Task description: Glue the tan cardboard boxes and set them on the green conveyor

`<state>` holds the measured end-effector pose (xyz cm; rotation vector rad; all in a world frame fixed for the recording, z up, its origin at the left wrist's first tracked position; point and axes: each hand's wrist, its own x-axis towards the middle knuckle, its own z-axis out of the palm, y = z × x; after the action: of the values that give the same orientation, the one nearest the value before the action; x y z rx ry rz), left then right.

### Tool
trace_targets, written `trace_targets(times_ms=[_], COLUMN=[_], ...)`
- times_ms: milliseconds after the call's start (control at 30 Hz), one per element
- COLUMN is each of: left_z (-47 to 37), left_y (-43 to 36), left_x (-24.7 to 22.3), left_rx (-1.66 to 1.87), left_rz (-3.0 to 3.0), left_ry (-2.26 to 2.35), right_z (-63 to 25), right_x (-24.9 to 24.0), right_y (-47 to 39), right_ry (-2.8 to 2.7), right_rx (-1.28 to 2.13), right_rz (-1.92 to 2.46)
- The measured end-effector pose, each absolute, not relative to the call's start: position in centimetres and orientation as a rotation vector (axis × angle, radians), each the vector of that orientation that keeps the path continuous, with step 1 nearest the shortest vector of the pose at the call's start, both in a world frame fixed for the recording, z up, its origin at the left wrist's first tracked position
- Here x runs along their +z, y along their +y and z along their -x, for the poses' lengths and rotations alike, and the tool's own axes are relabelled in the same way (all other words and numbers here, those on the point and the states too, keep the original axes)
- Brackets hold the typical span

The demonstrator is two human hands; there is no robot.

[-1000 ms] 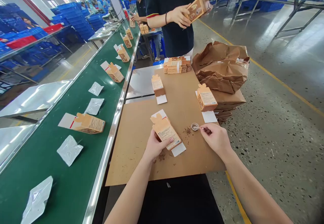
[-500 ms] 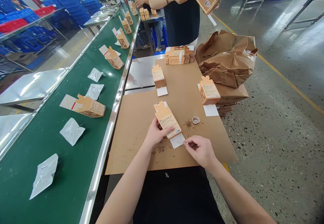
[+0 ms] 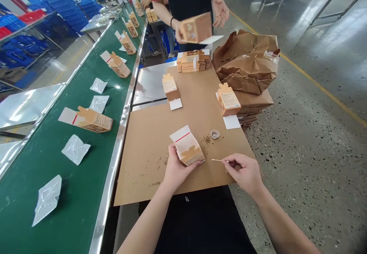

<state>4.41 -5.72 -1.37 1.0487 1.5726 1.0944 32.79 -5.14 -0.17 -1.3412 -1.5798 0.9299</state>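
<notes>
My left hand [image 3: 179, 170] is closed around a small printed carton [image 3: 191, 155], tilted up so that its raised white flap with a red strip faces me. In my right hand [image 3: 243, 170], thumb and fingers pinch a thin cotton swab [image 3: 217, 160], its tip pointing left toward the carton but apart from it. A small round dish [image 3: 215, 134] lies beyond the swab, beside scattered brown crumbs [image 3: 207, 140] on the cardboard sheet [image 3: 143, 147]. Two more cartons stand farther off, one at the middle [image 3: 171, 87] and one at the right edge [image 3: 228, 100].
On the left runs a green conveyor belt [image 3: 77, 185] carrying open cartons and silvery packets [image 3: 76, 149]. Flat cartons [image 3: 194, 61] are stacked at the table's far end. Brown paper bundles [image 3: 248, 62] stand at right. A co-worker [image 3: 186, 1] stands opposite, holding a carton [image 3: 197, 29].
My left hand has tipped the carton upright, bringing its red-striped flap into view. My right hand with the swab has drawn away to the right. The co-worker's carton has been lowered and one hand released it.
</notes>
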Motion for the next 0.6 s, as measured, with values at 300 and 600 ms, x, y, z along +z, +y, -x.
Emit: trace_targets(times_ms=[300, 600], left_z=[-4.7, -4.7], left_y=[-7.1, -7.7], left_x=[-2.1, -2.5], left_rx=[0.99, 1.162], left_rz=[-1.202, -1.278], left_ry=[1.725, 1.772], right_z=[-34.8, -34.9], right_x=[0.2, 0.8], right_y=[-6.7, -6.2], right_ry=[-1.52, -1.546], right_rx=[0.876, 0.77], right_rz=[1.429, 1.295])
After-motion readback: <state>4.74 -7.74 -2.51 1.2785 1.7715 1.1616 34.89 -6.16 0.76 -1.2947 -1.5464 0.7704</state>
